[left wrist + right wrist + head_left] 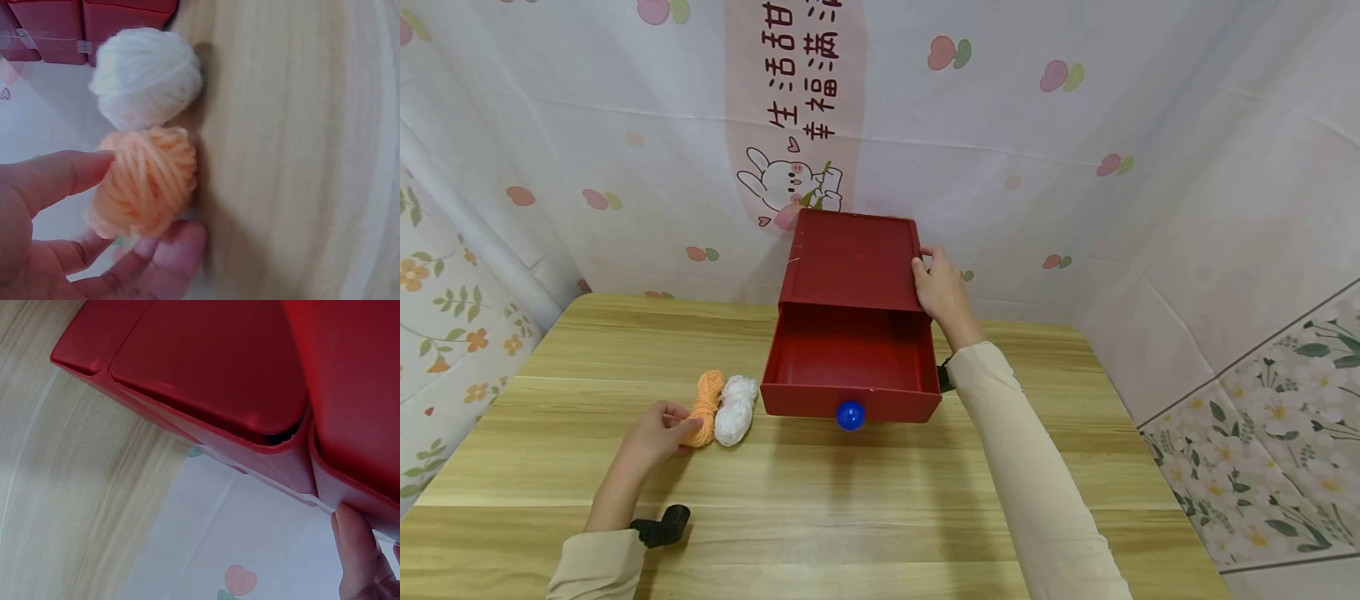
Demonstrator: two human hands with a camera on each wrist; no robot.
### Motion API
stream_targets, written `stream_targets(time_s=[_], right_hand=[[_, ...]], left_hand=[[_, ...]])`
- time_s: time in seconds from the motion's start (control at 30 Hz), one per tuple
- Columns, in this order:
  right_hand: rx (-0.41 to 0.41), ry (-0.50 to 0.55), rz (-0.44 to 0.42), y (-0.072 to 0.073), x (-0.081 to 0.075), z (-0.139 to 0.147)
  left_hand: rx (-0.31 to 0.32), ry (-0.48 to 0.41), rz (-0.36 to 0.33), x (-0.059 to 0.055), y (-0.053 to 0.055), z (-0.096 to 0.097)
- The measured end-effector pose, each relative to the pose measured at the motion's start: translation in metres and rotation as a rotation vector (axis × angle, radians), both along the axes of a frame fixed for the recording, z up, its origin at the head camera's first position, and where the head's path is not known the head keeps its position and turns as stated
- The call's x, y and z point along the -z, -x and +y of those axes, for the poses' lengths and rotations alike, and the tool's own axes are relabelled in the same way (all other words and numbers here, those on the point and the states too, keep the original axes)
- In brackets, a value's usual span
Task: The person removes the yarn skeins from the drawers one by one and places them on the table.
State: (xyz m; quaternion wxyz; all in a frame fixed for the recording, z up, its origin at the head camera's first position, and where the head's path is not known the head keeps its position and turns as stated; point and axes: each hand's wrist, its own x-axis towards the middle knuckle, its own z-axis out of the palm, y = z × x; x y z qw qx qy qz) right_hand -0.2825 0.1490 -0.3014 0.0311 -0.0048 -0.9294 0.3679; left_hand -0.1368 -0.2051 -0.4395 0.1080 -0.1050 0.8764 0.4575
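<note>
A skein of orange yarn [706,408] lies on the table, and my left hand [658,433] has it between thumb and curled fingers. The left wrist view shows the thumb against one side of the orange yarn [147,181] and fingers at the other. Right beside it lies a skein of white yarn [736,410]. A red box [853,262] stands at the back, its drawer [850,402] pulled out towards me, with a blue round knob [851,416] and nothing inside. My right hand [946,292] rests against the box's right side, fingers fairly straight, partly out of the right wrist view.
The wooden table [865,517] reaches back to a patterned curtain [1000,183] directly behind the box. A black wrist mount [662,527] sits on the left forearm. Tiled wall panels [1262,433] border the right side.
</note>
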Motion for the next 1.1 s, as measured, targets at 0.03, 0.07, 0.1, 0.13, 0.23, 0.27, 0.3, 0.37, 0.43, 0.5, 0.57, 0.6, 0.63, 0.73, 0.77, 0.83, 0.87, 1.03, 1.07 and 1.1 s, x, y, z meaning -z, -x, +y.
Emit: stream_targets(time_s=[0.03, 0.07, 0.1, 0.13, 0.23, 0.27, 0.3, 0.37, 0.43, 0.5, 0.57, 0.6, 0.63, 0.73, 0.77, 0.83, 0.87, 1.03, 1.07, 1.1], right_hand=[[-0.001, 0.000, 0.001, 0.000, 0.000, 0.000], [-0.002, 0.001, 0.001, 0.000, 0.000, 0.000], [-0.004, 0.002, 0.001, 0.001, 0.000, 0.000], [-0.005, 0.003, 0.003, 0.001, 0.000, 0.000], [-0.008, 0.006, 0.003, 0.001, 0.000, 0.000], [-0.008, 0.006, 0.003, 0.001, 0.000, 0.000], [-0.007, 0.007, 0.002, 0.001, 0.000, 0.000], [-0.006, 0.007, 0.002, 0.001, 0.000, 0.000], [-0.004, 0.006, 0.005, 0.001, 0.000, 0.000], [-0.004, 0.004, 0.008, 0.001, 0.000, 0.000], [-0.003, 0.003, 0.011, 0.001, 0.001, 0.000], [-0.004, 0.005, 0.012, 0.001, 0.001, 0.000], [-0.003, 0.005, 0.012, 0.002, 0.001, 0.000], [-0.004, 0.008, 0.012, 0.002, 0.002, 0.001], [-0.004, 0.008, 0.012, 0.002, 0.002, 0.001], [-0.005, 0.005, 0.011, 0.003, 0.001, 0.001], [-0.006, 0.005, 0.010, 0.003, 0.001, 0.001], [-0.007, 0.009, -0.001, 0.002, 0.001, 0.001], [-0.007, 0.009, 0.001, 0.002, 0.001, 0.001], [-0.007, 0.011, 0.002, 0.002, 0.000, 0.001]], left_hand=[[0.010, 0.026, 0.009, -0.002, -0.001, 0.001], [0.024, 0.056, 0.018, -0.005, -0.002, 0.002], [0.040, 0.085, 0.029, -0.009, -0.004, 0.003], [0.054, 0.118, 0.044, -0.013, -0.006, 0.005], [0.085, 0.184, 0.112, -0.031, -0.015, 0.016], [0.092, 0.194, 0.139, -0.039, -0.019, 0.021], [0.096, 0.204, 0.171, -0.047, -0.023, 0.026], [0.099, 0.218, 0.236, -0.063, -0.031, 0.037], [0.105, 0.222, 0.287, -0.079, -0.039, 0.048], [0.112, 0.222, 0.325, -0.093, -0.047, 0.059], [0.117, 0.211, 0.349, -0.104, -0.055, 0.070], [0.122, 0.204, 0.359, -0.107, -0.058, 0.075], [0.128, 0.195, 0.375, -0.111, -0.061, 0.081], [0.158, 0.151, 0.437, -0.116, -0.070, 0.098], [0.174, 0.136, 0.461, -0.117, -0.071, 0.103], [0.213, 0.113, 0.511, -0.116, -0.073, 0.115], [0.233, 0.109, 0.524, -0.115, -0.073, 0.120], [0.307, 0.109, 0.512, -0.109, -0.065, 0.142], [0.312, 0.116, 0.506, -0.108, -0.063, 0.145], [0.313, 0.120, 0.508, -0.106, -0.061, 0.148]])
